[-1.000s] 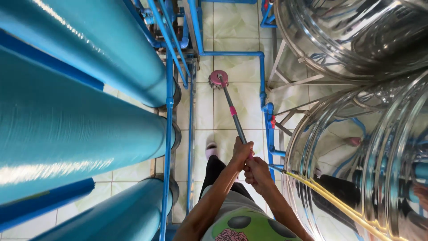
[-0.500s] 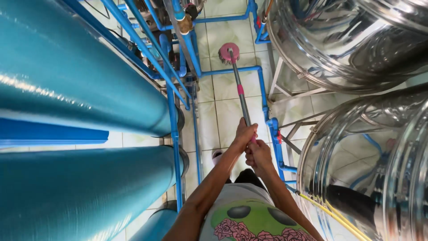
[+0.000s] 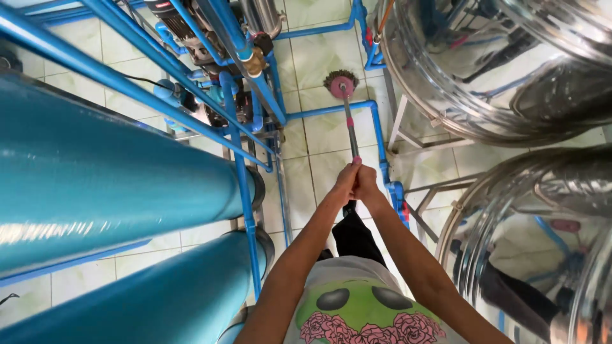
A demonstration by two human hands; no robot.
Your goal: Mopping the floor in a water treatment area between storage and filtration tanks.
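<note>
I look straight down a narrow tiled aisle. My left hand (image 3: 345, 183) and my right hand (image 3: 366, 185) are clasped side by side around the top of a mop handle (image 3: 350, 130), a thin metal pole with pink bands. Its round pink mop head (image 3: 341, 83) with dark fringe rests on the pale floor tiles ahead of me, beyond a blue pipe that crosses the floor. Below my arms I see my own shirt with a green print and my dark trousers.
Large turquoise cylindrical tanks (image 3: 108, 178) fill the left side, with blue pipes (image 3: 239, 153) and a pump (image 3: 185, 28) along them. Shiny steel tanks (image 3: 491, 70) on metal legs stand at the right. A blue floor pipe (image 3: 376, 134) borders the aisle.
The view has shifted and the mop head has slid farther away along the floor. Both hands stay on the handle, now closer together.
</note>
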